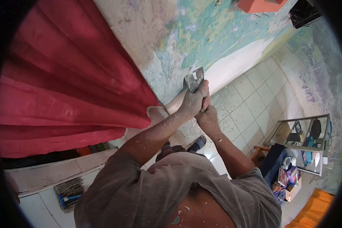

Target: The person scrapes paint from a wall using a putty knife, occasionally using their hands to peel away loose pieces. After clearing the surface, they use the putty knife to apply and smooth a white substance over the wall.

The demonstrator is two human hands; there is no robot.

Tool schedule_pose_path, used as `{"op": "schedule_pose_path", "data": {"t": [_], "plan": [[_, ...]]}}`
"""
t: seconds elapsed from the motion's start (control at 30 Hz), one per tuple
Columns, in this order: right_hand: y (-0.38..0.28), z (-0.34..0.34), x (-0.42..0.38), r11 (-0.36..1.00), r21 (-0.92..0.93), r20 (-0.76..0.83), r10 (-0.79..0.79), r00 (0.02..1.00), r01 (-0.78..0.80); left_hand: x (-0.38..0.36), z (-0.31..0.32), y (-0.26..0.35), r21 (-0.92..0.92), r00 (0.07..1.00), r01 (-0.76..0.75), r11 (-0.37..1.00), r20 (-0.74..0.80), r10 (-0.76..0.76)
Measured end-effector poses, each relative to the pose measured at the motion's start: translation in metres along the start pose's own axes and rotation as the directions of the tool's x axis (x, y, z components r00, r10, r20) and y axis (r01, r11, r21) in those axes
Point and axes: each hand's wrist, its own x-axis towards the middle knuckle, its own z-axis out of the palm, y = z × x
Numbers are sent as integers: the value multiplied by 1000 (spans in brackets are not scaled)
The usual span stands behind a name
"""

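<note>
**A:** Centre of the frame, both hands are stacked on one tool. What is it?

**B:** A scraper [194,79], its flat metal blade sticking up just above the knuckles, slightly above the middle of the frame. The blade is pressed to the wall [201,34], a mottled patchwork of green, blue and bare plaster.

**A:** And the grip?

**B:** The left hand [193,100] sits on top, fingers curled tight and pressed together around the handle, thumb running up beside the blade. The right hand [206,116] is tucked just below it, also wrapped around the handle, touching the left. Its fingertips are hidden, so I cannot tell exactly how they lie.

**A:** Plenty of dust?

**B:** Pale flecks all along both forearms, and on the grey shirt [148,190] at the bottom of the frame.

**A:** Surroundings?

**B:** A big red curtain [64,83] fills the left side. White floor tiles [250,102] run off to the right, a glass cabinet [302,140] stands at the right edge, and a brush [69,192] lies lower left.
</note>
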Motion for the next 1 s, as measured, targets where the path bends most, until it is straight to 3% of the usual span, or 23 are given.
{"op": "schedule_pose_path", "data": {"t": [0.1,0.17,0.23,0.3,0.4,0.47,0.57,0.6,0.73,0.8,0.9,0.93,0.97,1.0], "plan": [[25,1,-24,1000,-3,-46,-14,999,14,-16,2,-23,-113,1000,19,993,20,-17],[17,3,-21,1000,-6,-41,-14,999,14,-22,3,-23,-13,992,124,992,-18,-124],[2,10,-8,956,-97,-226,-291,930,276,-10,7,3,18,993,97,995,-72,-96],[-38,-4,3,991,-32,-110,-136,985,133,10,14,44,98,994,-96,991,60,91],[-45,-13,10,976,93,-117,-185,976,196,15,22,65,142,990,-98,985,114,82],[-33,-14,-5,993,-51,-130,-110,985,104,5,14,24,109,993,-70,992,99,59],[26,2,-36,993,13,-148,-111,983,114,-26,11,-21,38,996,78,996,44,-80],[43,13,-32,980,-10,-231,-197,953,200,-26,9,-30,10,999,45,999,15,-45],[-55,-12,5,992,9,-126,-123,984,125,11,23,54,71,998,-57,996,-34,59],[-72,-23,11,998,43,-67,-44,997,47,21,30,82,171,987,-142,975,93,127],[-42,-24,-13,1000,-22,-55,-16,998,15,3,28,30,83,998,-48,995,32,46],[-16,-19,-21,989,-132,-60,61,996,-68,-8,23,3,87,1000,-10,996,13,9],[14,-12,-33,1000,5,-66,-1,998,1,-19,19,-17,89,1000,27,996,-7,-27],[23,-8,-35,995,-23,-107,-95,990,93,-27,18,-23,66,996,87,994,-21,-86]]}}
